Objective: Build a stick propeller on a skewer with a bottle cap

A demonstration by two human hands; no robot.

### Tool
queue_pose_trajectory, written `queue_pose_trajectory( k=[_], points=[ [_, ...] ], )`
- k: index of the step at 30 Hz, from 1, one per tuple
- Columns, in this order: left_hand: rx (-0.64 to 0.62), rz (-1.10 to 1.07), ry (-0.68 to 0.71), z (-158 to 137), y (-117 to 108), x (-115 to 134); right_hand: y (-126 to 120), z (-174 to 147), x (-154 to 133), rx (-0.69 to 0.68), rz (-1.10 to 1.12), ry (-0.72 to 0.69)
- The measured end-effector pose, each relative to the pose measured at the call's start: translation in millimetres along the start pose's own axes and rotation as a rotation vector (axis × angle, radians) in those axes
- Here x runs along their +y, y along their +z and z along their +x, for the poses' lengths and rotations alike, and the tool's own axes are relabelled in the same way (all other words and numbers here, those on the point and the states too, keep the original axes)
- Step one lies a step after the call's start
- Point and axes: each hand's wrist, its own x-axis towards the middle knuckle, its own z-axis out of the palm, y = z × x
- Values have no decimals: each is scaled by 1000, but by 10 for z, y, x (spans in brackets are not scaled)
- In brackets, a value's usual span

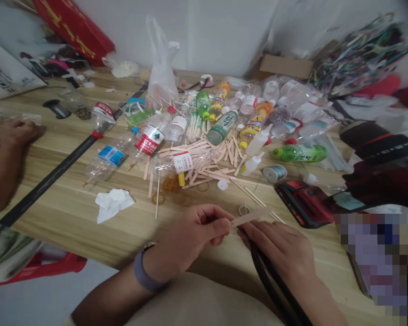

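My left hand [199, 231], with a purple band at the wrist, pinches one end of a flat wooden craft stick [253, 216] between thumb and fingers. Close against it, my right hand [285, 246] has its fingers curled beneath the stick; its thumb is hidden. A looped black band [270, 276] runs from under the right fingers down past the frame's lower edge. Whether that hand grips the band or the stick does not show. Just beyond lie thin wooden skewers [250, 194] and a small white ring of thread [245, 209].
Plastic bottles [182, 162] and loose craft sticks [229, 151] are heaped ahead. Rubber bands [170, 184] and crumpled tissue [114, 203] lie nearer. A red-and-black power tool [304, 203] rests at right. A bottle-topped black pole [54, 176] crosses the left, beside another person's arm [3, 167].
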Motion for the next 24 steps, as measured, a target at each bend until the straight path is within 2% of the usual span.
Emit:
queue_pose_trajectory(
  k=[4,7,9,12,14,16,20,24],
  points=[
    [50,-120,29,3,22,66,47,-12,-32,42,146,67],
    [111,-134,88,-38,21,120,49,-33,-88,20,213,132],
    [127,25,134,-73,27,139,23,-42,-135,-13,224,182],
    [145,443,262,-127,52,153,-34,-23,-207,-30,213,245],
    [160,624,340,-163,73,156,-69,18,-244,-48,180,251],
    [158,689,335,-200,91,152,-94,75,-268,-63,138,234],
    [127,707,213,-251,115,131,-105,153,-287,-49,67,212],
    [139,785,236,-255,121,121,-83,118,-296,-54,36,217]
  ],
)
